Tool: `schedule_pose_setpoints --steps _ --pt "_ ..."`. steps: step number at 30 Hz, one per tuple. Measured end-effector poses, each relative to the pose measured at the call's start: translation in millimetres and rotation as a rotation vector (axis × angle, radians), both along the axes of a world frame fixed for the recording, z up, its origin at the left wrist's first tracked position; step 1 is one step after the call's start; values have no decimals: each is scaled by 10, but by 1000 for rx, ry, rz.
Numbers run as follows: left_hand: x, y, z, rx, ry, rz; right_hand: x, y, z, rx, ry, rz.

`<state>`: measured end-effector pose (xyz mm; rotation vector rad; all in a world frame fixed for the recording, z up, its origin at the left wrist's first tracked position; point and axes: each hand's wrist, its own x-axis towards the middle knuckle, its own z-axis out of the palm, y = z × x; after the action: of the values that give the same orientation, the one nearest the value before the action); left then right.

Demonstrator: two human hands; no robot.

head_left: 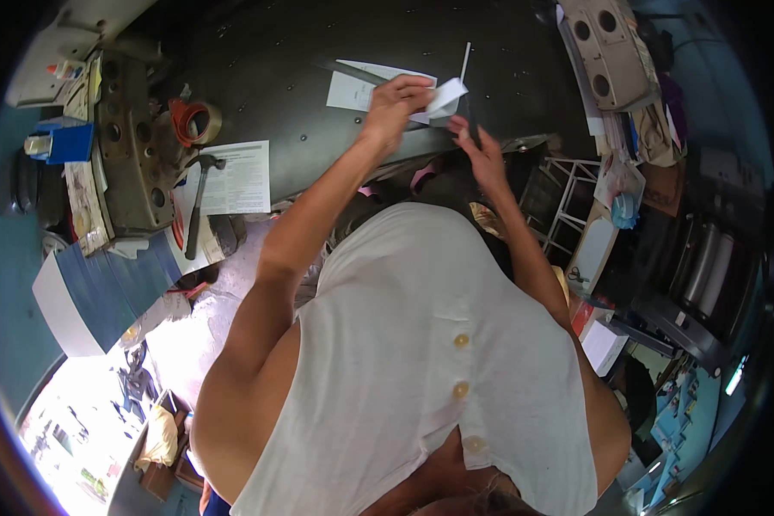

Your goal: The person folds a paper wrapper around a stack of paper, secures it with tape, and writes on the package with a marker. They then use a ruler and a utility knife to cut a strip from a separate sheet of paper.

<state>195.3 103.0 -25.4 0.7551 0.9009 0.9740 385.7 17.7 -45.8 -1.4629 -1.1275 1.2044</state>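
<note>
My left hand [391,107] pinches a small folded piece of white paper [447,96] above the dark table. Close to the paper's lower right is my right hand [482,148], its fingers curled around a narrow dark strip [472,120] whose kind I cannot make out. Beneath and left of my left hand lie printed white sheets [346,91], with a dark flat bar [359,75] across them. A thin white strip [466,60] lies beyond the paper. Part of the sheets is hidden by my left hand.
The dark table [267,52] has bolted metal blocks at left [133,142] and right [609,52]. On the left are a hammer [199,193], a tape dispenser [196,122] and a printed page [248,172]. A white wire rack [568,202] stands at right.
</note>
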Motion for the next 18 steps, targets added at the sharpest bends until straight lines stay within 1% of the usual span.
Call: schedule_pose_setpoints --steps 1,2,3,5,6,9,10,13,14,17,18 --pt "201 30 61 -2 -40 -20 -100 10 107 -59 184 2" --pt "377 76 45 32 -23 -12 -191 48 223 -97 382 -52" --pt "492 119 19 69 -3 -1 -132 81 187 -102 400 -47" --pt "576 171 50 64 6 13 -16 217 59 -106 443 -30" --pt "612 199 56 63 12 22 -19 274 108 -97 408 -81" --pt "687 394 -196 224 287 18 198 400 96 -141 322 -33" --pt "730 507 -364 322 439 -5 276 420 91 -146 268 -58" --pt "840 742 -385 513 854 -183 591 437 -15 -108 214 -138" --pt "858 825 -388 522 943 -304 695 423 -57 -112 184 -173" --pt "951 952 -473 710 1222 -414 981 272 -93 -151 141 -183" --pt "970 989 -505 683 1255 -459 1077 206 -135 -160 127 -182"
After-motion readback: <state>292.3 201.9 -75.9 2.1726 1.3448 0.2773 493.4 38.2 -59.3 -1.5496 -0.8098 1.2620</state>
